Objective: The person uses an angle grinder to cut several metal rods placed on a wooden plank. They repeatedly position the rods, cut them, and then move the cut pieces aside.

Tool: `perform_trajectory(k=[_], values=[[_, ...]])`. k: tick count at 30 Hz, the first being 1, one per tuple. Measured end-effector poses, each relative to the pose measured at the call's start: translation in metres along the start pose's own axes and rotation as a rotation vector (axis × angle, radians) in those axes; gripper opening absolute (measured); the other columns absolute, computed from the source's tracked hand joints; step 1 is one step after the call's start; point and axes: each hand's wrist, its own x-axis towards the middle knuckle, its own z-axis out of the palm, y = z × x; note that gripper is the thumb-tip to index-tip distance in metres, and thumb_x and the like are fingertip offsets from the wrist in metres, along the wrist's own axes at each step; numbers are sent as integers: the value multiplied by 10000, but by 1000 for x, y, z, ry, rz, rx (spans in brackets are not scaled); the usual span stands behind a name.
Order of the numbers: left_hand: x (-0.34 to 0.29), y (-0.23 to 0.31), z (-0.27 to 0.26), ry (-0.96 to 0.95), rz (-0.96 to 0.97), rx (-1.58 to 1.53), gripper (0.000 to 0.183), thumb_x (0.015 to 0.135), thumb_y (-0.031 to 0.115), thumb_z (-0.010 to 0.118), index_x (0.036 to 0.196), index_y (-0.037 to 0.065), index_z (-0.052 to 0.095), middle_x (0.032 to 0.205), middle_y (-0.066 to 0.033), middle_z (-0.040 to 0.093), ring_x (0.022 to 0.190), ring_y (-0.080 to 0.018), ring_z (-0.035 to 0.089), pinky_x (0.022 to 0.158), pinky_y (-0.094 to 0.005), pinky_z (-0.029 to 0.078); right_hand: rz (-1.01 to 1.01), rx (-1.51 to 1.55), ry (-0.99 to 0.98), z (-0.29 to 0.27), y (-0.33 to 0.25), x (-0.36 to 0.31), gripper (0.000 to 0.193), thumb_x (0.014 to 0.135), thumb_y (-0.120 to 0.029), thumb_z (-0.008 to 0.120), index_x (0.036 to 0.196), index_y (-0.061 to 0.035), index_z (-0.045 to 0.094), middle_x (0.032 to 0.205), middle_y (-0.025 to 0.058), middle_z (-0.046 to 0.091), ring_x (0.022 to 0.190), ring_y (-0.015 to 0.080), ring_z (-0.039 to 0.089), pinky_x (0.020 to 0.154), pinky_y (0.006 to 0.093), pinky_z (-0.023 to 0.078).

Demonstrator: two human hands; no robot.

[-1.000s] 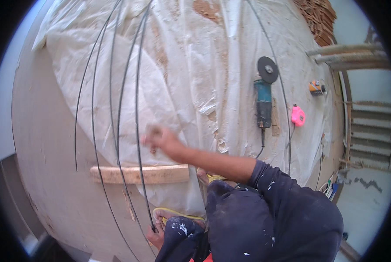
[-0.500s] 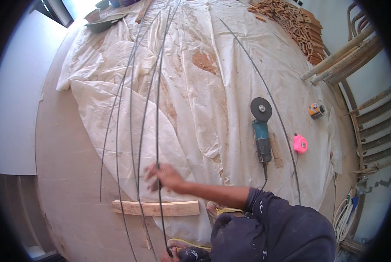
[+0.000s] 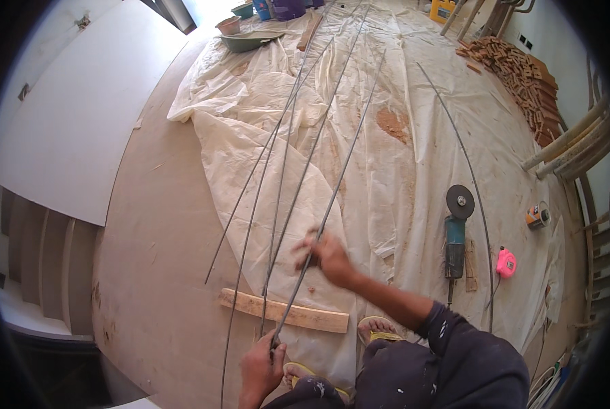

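Observation:
A long thin dark steel rod [image 3: 344, 167] runs away from me over the sheet. Its near end is in the closed fingers of my left hand [image 3: 262, 368], low in the view. Farther up the same rod is my right hand [image 3: 332, 259], its fingers beside and across the rod; motion blurs them, so their grip is unclear. Several similar rods [image 3: 251, 221] fan out to the left. A short wooden board [image 3: 284, 313] lies crosswise under some of them. One more rod [image 3: 465, 153] curves along the right.
An angle grinder [image 3: 455, 235] lies right of my feet, near a pink tape measure [image 3: 505, 263] and a small can [image 3: 538, 215]. A creased pale sheet [image 3: 250, 146] covers much of the floor. Stacked brown pieces [image 3: 523, 82] and wooden poles [image 3: 571, 146] stand far right.
The view has shifted, so the scene sits farther right and lower. My left hand, mostly cut off before, now shows on the rod's near end. The held rod slants more to the right.

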Motion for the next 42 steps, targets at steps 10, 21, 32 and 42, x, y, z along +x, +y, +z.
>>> perform_trajectory(k=[10,21,32,42], values=[[-5,19,-54,265,184,133,162,913,71,529,994,78,669,764,-107,577,573,-328,562,475,-410,404,-498,185,34,22,-166,87,434,1015,-277,427,1255,84,397,1200,252,588,988,319,634,940,420,504],[127,92,-12,431,751,299,168,953,157,514,955,-11,526,708,-177,630,682,-385,626,609,-464,482,-946,-1154,313,-78,-232,165,201,901,-80,497,1048,-19,621,821,46,568,680,153,512,660,284,421],[185,153,18,242,708,129,271,961,196,473,905,-57,552,569,-204,596,519,-373,623,488,-461,479,-670,213,289,-3,-256,102,298,971,-63,360,1181,65,530,811,126,532,521,126,378,428,240,308],[230,240,68,-218,682,242,359,884,159,530,1187,-34,531,1058,-207,652,1007,-363,630,786,-442,518,-558,-1411,946,-192,-343,145,313,863,-283,558,910,-20,722,872,169,711,865,318,680,763,412,510]])
